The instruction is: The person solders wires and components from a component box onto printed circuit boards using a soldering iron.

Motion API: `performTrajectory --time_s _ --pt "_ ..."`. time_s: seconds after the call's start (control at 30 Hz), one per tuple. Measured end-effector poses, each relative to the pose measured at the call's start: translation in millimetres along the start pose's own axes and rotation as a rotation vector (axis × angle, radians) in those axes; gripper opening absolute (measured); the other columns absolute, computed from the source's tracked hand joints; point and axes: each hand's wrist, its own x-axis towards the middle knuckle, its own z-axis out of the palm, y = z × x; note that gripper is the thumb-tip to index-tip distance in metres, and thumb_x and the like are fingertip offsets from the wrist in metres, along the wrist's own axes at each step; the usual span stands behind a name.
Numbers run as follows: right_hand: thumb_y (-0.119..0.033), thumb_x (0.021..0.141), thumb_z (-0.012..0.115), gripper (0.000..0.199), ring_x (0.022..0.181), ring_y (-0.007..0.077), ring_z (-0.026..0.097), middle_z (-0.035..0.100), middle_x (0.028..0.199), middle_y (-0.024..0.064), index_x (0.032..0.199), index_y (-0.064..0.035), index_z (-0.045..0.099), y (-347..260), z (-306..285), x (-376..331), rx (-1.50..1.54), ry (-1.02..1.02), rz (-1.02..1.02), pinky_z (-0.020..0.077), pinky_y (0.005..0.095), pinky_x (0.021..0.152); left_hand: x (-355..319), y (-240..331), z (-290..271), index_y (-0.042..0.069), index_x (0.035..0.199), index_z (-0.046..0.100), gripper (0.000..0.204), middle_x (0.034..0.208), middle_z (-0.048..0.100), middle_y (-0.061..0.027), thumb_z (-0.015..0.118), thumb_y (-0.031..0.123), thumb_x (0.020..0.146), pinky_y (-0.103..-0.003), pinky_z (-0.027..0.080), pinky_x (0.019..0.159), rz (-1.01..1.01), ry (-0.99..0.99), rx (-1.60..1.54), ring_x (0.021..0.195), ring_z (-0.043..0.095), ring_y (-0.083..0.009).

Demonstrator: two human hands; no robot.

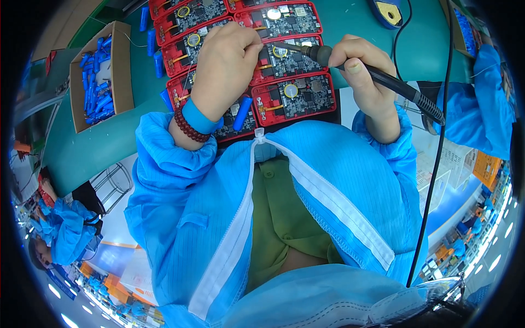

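Two hands over red-framed circuit board point(284, 59) on green table point(98, 142). Right hand point(358, 68) grips soldering iron point(377, 76) like pen; left hand point(227, 65) closed, pinching solder wire, probably. Keep tip steady on joint, wrists braced.

Both forearms in blue sleeves reach up and away from the body, the left hand point(224, 65) knuckles up with its fingers curled down and pinched together, the right hand point(362, 71) closed in a pen-like grip, thumb pressed forward, wrist bent inward
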Motion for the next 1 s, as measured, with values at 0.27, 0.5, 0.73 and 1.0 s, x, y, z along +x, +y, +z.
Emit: performTrajectory --time_s 0.27,0.5,0.73,1.0 --pt "-0.017 0.090 0.056 0.019 0.073 0.0196 0.060 0.062 0.080 0.0101 0.086 0.0009 0.060 3.6 4.2 4.1 0.004 -0.026 0.008 0.0471 0.0291 0.067 1.7 3.5 1.0 0.003 0.076 0.063 0.005 0.078 0.057 -0.0117 0.062 0.008 0.075 -0.041 0.044 0.073 0.095 -0.034 0.122 0.077 0.053 -0.0316" --pt "-0.017 0.090 0.055 0.018 0.073 0.0195 0.059 0.062 0.081 0.0102 0.087 0.0012 0.060 3.9 5.4 5.2 -0.009 -0.041 0.026 0.0473 0.0290 0.067 1.2 3.5 3.4 0.003 0.077 0.063 0.005 0.077 0.057 -0.0118 0.062 0.007 0.075 -0.041 0.044 0.073 0.122 -0.012 0.139 0.076 0.053 -0.0312" --pt "-0.016 0.090 0.056 0.018 0.074 0.0196 0.060 0.062 0.080 0.0100 0.087 0.0007 0.060 4.8 5.4 5.9 -0.045 -0.060 0.010 0.0473 0.0291 0.067 2.2 6.5 3.5 0.002 0.077 0.063 0.006 0.077 0.057 -0.0119 0.062 0.006 0.073 -0.040 0.045 0.071 0.123 -0.019 0.175 0.076 0.053 -0.0309" --pt "-0.018 0.088 0.057 0.019 0.064 0.0161 0.053 0.060 0.075 0.0076 0.085 -0.0001 0.061 -4.8 0.0 -0.5 -0.003 0.048 0.007 0.0407 0.0283 0.058 2.3 7.5 3.5 0.001 0.075 0.059 0.007 0.075 0.055 -0.0128 0.062 0.007 0.076 -0.041 0.044 0.067 0.113 -0.007 0.157 0.075 0.052 -0.0325"
